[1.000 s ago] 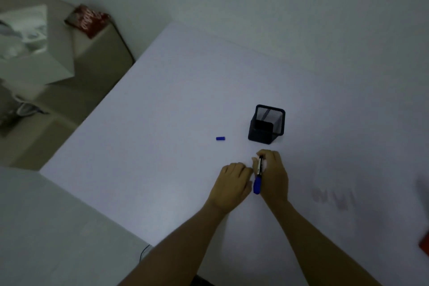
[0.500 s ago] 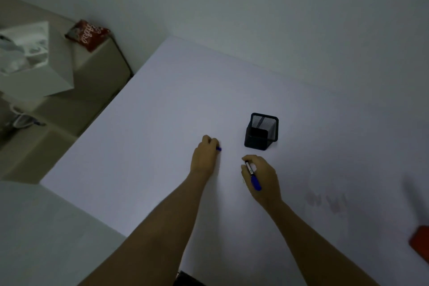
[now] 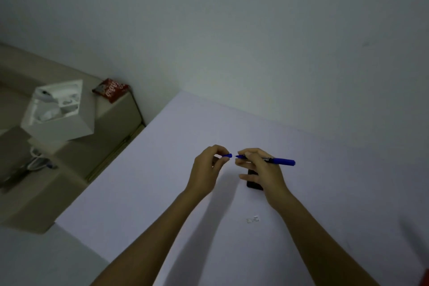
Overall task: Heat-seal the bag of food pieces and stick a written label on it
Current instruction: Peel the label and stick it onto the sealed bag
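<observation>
My right hand (image 3: 260, 169) grips a blue marker (image 3: 278, 160) level above the white table (image 3: 144, 181), its tip pointing left. My left hand (image 3: 205, 169) pinches the small blue marker cap (image 3: 227, 155) just left of that tip, with a small gap between cap and tip. A small white label (image 3: 253, 219) with dark writing lies on the table nearer to me. No bag of food pieces can be seen.
The black mesh pen holder (image 3: 254, 183) stands on the table, mostly hidden behind my right hand. Left of the table are beige surfaces with a white box (image 3: 58, 111) and a red snack packet (image 3: 111, 89). A red object (image 3: 426, 277) shows at the lower right edge.
My left hand picked the blue cap off the table and brought it up to the marker tip. My right hand lifted and turned the marker level. The view tilted upward.
</observation>
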Motion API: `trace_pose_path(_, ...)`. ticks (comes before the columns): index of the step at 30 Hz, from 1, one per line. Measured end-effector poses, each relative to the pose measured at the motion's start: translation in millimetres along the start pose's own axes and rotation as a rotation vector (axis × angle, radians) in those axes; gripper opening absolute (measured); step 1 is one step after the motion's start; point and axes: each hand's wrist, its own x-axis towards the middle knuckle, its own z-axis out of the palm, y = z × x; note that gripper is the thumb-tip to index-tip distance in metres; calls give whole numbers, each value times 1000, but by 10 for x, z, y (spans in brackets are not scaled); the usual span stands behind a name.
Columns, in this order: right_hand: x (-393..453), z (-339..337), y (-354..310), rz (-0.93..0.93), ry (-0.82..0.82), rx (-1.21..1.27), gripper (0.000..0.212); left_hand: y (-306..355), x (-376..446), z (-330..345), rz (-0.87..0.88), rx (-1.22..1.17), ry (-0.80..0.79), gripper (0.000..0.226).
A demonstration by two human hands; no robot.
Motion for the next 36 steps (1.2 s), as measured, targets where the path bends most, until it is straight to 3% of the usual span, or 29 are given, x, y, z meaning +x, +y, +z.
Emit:
trace_pose_path(14,-392,47,-420,-62,-26,-59,17,585,-221,-175,153,40,-23,9)
trace_pose_path(18,-465,52,-474,-64,14,-3,42,753,-290,-236,170,-42,-85,6)
trace_pose_path(21,-514,20,-598,-55,57,47,43,984,-336,-256,261,-106,-154,12)
trace_pose_path(27,-623,-38,-793,28,-40,168,39,1256,-256,-357,527,102,-259,25)
trace_pose_path(36,-671,-112,-595,96,-7,294,44,1134,-206,-254,538,167,-355,27)
